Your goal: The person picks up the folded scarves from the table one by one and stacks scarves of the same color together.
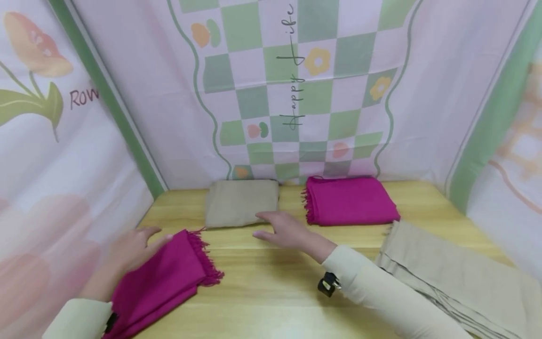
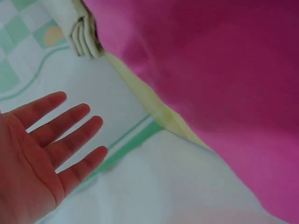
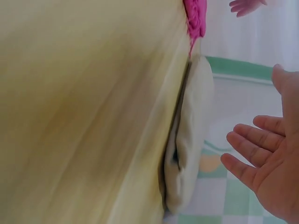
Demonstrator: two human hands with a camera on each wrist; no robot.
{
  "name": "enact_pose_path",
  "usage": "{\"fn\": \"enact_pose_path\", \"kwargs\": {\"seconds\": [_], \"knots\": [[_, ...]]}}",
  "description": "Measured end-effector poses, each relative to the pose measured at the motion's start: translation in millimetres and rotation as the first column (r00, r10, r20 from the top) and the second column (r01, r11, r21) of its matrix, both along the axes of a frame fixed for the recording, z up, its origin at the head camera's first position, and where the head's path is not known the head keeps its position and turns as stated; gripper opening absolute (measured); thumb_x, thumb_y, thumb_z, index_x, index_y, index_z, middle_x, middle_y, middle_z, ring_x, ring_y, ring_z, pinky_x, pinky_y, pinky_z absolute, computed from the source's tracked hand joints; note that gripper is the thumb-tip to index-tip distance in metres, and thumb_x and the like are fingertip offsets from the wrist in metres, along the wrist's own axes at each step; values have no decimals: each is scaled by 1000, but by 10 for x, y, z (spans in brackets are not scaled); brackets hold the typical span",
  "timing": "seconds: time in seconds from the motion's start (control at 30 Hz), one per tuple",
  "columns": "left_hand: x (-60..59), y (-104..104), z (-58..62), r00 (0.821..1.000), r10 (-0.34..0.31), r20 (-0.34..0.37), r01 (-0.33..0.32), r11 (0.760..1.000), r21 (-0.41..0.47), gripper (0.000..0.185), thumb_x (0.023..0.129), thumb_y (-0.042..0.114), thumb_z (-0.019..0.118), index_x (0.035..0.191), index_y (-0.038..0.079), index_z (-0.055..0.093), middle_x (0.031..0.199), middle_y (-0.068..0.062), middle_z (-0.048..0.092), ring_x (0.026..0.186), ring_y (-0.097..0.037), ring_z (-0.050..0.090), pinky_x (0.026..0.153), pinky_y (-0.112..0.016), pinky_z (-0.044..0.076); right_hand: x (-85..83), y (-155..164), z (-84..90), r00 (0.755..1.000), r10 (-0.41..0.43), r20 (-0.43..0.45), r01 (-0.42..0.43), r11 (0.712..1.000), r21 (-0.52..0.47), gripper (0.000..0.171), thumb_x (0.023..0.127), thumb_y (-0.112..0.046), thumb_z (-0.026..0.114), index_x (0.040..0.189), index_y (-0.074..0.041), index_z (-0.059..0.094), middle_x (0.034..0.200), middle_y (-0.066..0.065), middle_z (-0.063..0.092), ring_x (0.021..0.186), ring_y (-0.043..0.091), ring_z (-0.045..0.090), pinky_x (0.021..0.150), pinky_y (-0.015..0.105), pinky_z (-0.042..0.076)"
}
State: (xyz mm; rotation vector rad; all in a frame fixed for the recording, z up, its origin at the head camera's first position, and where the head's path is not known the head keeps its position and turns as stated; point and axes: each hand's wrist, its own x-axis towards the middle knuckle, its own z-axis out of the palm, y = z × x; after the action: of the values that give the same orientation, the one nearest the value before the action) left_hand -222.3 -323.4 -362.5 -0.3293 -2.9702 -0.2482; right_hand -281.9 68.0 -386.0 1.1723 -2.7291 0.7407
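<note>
Reaching across the wooden table [image 1: 271,287], the right hand [image 1: 284,230] hovers with fingers straight and spread, grasping nothing; its fingertips lie at the near edge of the folded beige cloth [image 1: 242,202]. The right wrist view confirms a flat, released palm [image 3: 268,163] beside the folded edge of that beige cloth [image 3: 189,149], without clear contact.

The left hand [image 1: 133,249] sits at the near left of the table, fingers extended and relaxed, holding nothing. It lies just beside the left edge of the near magenta scarf [image 1: 163,280]; whether it touches the fabric cannot be told. The left wrist view shows the same open palm [image 2: 35,158] with separated fingers, and the magenta scarf [image 2: 224,79] fills the right part of that view.

The near magenta scarf lies folded at a slant on the near left of the table, its fringe pointing toward the middle. The folded beige cloth lies at the far side, left of centre. A second folded magenta scarf [image 1: 349,200] lies at the far side, right of centre, near the beige cloth but apart from it. A long beige cloth [image 1: 449,278] lies spread along the near right. A printed backdrop [image 1: 296,84] with green checks surrounds the table.
</note>
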Motion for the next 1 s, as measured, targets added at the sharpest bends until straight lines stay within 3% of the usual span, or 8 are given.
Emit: {"fn": "enact_pose_path", "kwargs": {"seconds": [0.27, 0.57, 0.67, 0.73, 0.9, 1.0], "knots": [[263, -256, -86, 994, 96, 61, -99, 994, 44, 74, 99, 52, 44, 117, -19, 56, 110, -37, 59, 105, -56, 53, 87, -64, 41, 63, -422, -38, 996, 25, 90, -22, 999, -33, 61, 96, -43, 59, 138, 0, 50, 134, 12, 57, 122, 25, 54, 104, 35, 40], [440, -498, -189, 989, 148, 10, -148, 989, 7, 73, 95, 50, 55, 114, -20, 56, 99, -37, 61, 97, -59, 53, 84, -66, 41, 132, -765, -101, 980, 37, 194, -20, 996, -88, 60, 97, -44, 58, 137, 0, 51, 128, 13, 60, 116, 23, 57, 97, 33, 45], [493, -545, -237, 987, 163, 3, -163, 987, -9, 73, 93, 51, 60, 115, -19, 53, 80, -26, 61, 78, -47, 59, 73, -59, 46, 144, -862, -145, 975, 45, 218, -24, 995, -95, 60, 97, -44, 58, 137, 0, 51, 129, 12, 59, 116, 22, 57, 96, 31, 46], [534, -571, -270, 984, 175, -14, -175, 984, -18, 69, 90, 50, 64, 110, -16, 55, 67, -15, 53, 63, -34, 53, 62, -49, 45, 153, -927, -170, 970, 49, 240, -25, 995, -101, 60, 97, -44, 58, 137, -1, 51, 129, 12, 59, 117, 21, 56, 96, 30, 45], [646, -602, -337, 975, 219, -48, -220, 975, -13, 52, 87, 49, 69, 76, 1, 52, 54, -3, 36, 47, -19, 37, 49, -34, 33, 188, -1075, -212, 952, 39, 303, 0, 992, -128, 56, 96, -41, 60, 135, -1, 53, 128, 11, 60, 117, 20, 56, 94, 27, 45], [694, -609, -348, 962, 273, 20, -273, 962, 8, 56, 88, 56, 63, 67, 7, 45, 52, -3, 37, 44, -18, 37, 46, -32, 32, 205, -1165, -232, 938, 16, 346, 44, 985, -166, 54, 94, -37, 64, 133, 0, 55, 124, 11, 62, 112, 18, 59, 91, 25, 47]]}}
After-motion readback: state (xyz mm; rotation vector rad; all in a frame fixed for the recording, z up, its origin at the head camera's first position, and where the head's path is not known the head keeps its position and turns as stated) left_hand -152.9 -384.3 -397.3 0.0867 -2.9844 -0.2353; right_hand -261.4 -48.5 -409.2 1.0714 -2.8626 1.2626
